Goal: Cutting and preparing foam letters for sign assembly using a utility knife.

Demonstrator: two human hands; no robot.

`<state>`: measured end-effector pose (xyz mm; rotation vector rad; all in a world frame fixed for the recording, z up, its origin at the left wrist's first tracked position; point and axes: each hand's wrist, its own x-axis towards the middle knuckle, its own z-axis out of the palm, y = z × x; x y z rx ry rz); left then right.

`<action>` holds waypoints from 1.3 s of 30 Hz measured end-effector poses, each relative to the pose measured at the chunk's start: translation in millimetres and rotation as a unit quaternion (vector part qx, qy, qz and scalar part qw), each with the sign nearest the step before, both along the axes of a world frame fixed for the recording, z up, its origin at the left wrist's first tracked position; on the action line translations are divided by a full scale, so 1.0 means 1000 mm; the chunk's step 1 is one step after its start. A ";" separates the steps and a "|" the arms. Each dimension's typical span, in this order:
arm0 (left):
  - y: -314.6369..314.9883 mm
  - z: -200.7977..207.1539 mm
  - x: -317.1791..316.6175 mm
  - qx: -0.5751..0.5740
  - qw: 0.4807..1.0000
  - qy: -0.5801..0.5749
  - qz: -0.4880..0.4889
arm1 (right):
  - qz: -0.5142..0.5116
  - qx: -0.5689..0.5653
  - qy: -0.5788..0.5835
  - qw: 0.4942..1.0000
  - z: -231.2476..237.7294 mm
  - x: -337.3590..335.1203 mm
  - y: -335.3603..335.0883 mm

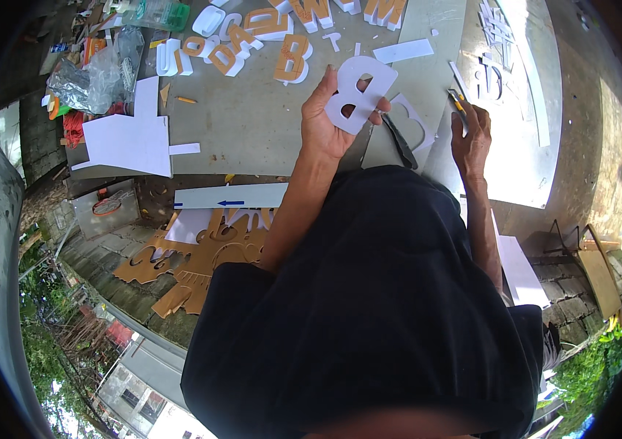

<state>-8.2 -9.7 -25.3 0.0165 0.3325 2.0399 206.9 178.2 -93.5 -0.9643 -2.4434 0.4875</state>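
Cutout letter (355, 96) in left fingers (383, 105), block letters (292, 60) beyond, cutter (456, 101) in right fingers (482, 118), sheet (126, 143) far left.

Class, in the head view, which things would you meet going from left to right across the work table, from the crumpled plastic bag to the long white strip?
Crumpled plastic bag, yellow pencil, brown-faced block letter, white letter cutout in the left hand, right hand, long white strip.

Left hand (322, 126) partly hidden behind white cutout (358, 96); topmost block letters (384, 9) cut off.
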 end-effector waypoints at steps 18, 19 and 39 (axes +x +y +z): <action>0.002 0.005 0.009 -0.091 0.989 0.118 0.017 | 0.076 -0.603 0.238 0.757 0.090 -0.060 -0.040; 0.001 -0.001 0.013 -0.146 0.971 0.186 0.037 | 0.061 -0.615 0.244 0.748 0.086 -0.063 -0.044; -0.014 -0.002 0.000 -0.176 0.935 0.291 0.102 | 0.260 -0.035 -0.100 0.960 -0.018 -0.022 -0.052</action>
